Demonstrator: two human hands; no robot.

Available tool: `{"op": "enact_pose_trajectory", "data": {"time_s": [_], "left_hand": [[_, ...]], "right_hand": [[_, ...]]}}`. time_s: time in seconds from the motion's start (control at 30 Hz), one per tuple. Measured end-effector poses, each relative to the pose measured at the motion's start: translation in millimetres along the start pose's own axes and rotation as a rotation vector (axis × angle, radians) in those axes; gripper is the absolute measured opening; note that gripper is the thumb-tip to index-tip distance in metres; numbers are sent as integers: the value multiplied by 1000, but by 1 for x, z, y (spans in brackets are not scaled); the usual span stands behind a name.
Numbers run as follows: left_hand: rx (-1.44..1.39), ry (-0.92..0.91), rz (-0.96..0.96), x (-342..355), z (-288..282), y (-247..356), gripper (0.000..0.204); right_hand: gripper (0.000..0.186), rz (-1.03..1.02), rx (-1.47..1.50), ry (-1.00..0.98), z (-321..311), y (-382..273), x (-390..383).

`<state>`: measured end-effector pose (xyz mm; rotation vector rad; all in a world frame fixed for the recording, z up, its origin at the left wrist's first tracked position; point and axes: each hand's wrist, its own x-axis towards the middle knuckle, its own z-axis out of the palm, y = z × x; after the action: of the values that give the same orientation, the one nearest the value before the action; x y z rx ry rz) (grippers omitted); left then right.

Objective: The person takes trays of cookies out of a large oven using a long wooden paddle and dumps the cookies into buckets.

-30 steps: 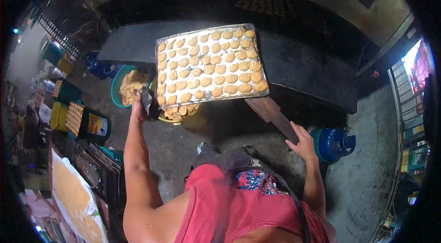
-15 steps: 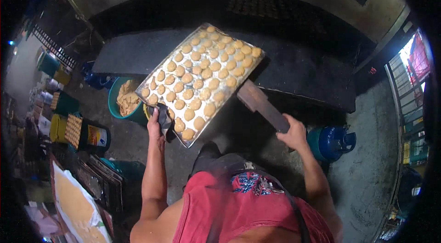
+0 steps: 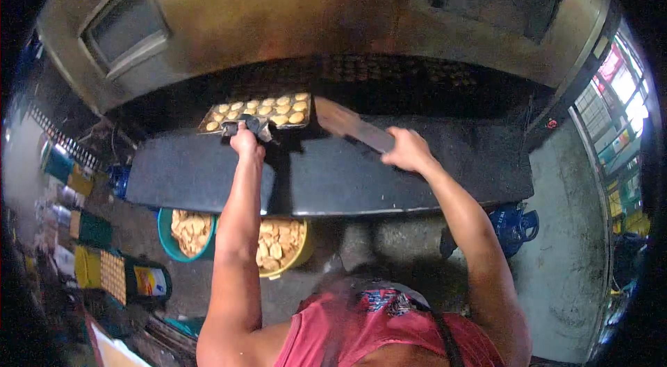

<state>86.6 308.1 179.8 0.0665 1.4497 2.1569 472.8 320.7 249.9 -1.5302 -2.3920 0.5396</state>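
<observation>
My left hand is closed on a dark cloth against the near edge of a metal tray of round cookies, which reaches into the dark mouth of the oven above the black ledge. My right hand grips one end of a flat wooden paddle; its far end is beside the tray's right side, slightly blurred. Rows of dim small pieces show deeper inside the oven.
Under the ledge stand a teal tub and a yellow tub of broken biscuits, and blue gas cylinders at right. At left are buckets, a cookie tray and stacked boards. A barred window is far right.
The tray has moved forward, away from my body, from being held out over the floor and ledge front into the oven mouth. Both my arms are now stretched forward, and the view has shifted.
</observation>
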Motion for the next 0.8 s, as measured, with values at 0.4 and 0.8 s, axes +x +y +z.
{"op": "enact_pose_trajectory", "data": {"time_s": [0.4,0.8], "left_hand": [[139,15,-18,166,148,-59,31],[40,-220,-55,-118,68,-33,31]], "right_hand": [[75,241,217,-159,-47,121,-253],[68,-24,512,-332,-95,270,-193]]}}
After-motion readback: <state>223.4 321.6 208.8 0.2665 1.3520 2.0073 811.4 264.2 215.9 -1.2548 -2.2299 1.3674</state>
